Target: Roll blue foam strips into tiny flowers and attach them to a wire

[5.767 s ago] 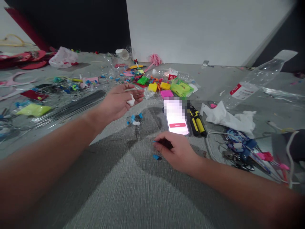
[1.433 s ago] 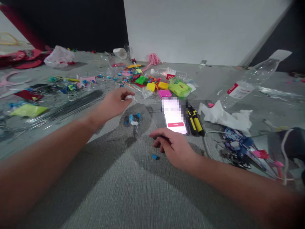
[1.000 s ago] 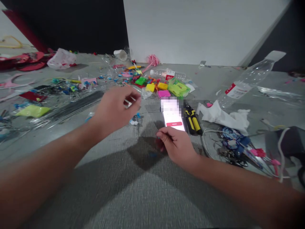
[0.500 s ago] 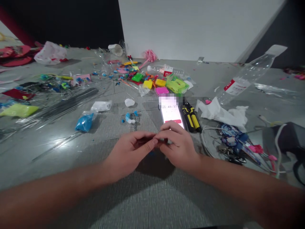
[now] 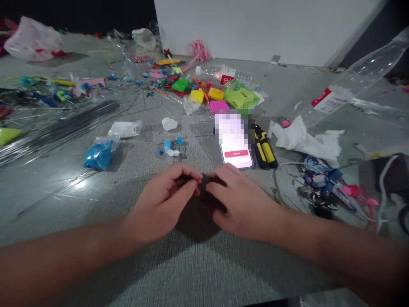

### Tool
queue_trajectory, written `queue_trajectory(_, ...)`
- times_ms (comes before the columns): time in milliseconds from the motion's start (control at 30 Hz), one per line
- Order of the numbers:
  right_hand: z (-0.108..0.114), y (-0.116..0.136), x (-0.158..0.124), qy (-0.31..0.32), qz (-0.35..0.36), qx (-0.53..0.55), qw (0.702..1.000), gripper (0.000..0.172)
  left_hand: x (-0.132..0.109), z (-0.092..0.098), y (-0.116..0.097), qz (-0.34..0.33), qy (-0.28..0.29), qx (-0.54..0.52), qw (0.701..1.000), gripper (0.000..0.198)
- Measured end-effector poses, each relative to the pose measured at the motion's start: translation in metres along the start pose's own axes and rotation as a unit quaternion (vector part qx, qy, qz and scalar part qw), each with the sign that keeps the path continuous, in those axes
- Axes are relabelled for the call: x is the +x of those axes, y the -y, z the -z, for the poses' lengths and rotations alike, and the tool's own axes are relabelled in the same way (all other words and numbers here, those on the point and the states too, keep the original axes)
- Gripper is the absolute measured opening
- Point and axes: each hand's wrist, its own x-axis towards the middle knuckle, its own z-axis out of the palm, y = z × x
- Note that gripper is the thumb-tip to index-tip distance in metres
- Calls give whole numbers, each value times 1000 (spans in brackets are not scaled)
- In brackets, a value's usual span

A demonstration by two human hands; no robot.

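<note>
Grey table [image 5: 179, 268] is stretching out beneath both hands, and a white panel [image 5: 265, 30] is standing at the far side, well beyond them. From the head view, the left hand [image 5: 156, 202] is bringing its thumb and forefinger together in a narrow pinch; whether anything is sitting between them, I cannot tell. The right hand [image 5: 246, 202] is facing it, just apart, its fingers bending inward with a small gap below; its palm side is hiding from view, so I cannot tell whether it is holding something. Dark shadow [image 5: 196, 219] is lying under the space between the two.

Straight beyond the left hand, a curved blue-and-white clay piece [image 5: 167, 147] is lying near the fingers, with a white lump [image 5: 169, 124] sitting farther off. Out to the left of that hand, a blue packet [image 5: 98, 154] and a white packet [image 5: 124, 129] are lying together, with a bundle of wires [image 5: 76, 125] stretching behind them.

Just beyond the right hand's knuckles, a phone [image 5: 236, 143] is showing a lit screen. Pliers [image 5: 266, 149] are lying right beside it, and white tissue [image 5: 302, 136] is crumpling farther right of the grip.
</note>
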Motion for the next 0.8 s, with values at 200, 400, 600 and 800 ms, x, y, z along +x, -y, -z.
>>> queue_trajectory(200, -2, -5, 4, -78, 34, 64, 994, 9, 1, 3, 4, -6, 14, 65, 998, 16)
queue_trajectory(400, 5, -3, 2, -207, 61, 91, 972, 4, -2, 1, -2, -54, 67, 28, 996, 28)
queue_trajectory(600, 7, -2, 0, -203, 78, 148, 965, 32, -8, -6, -3, 73, 132, -214, 965, 19)
queue_trajectory(800, 9, -1, 1, -206, 87, 188, 956, 31, -5, -8, -2, 173, 143, -348, 910, 12)
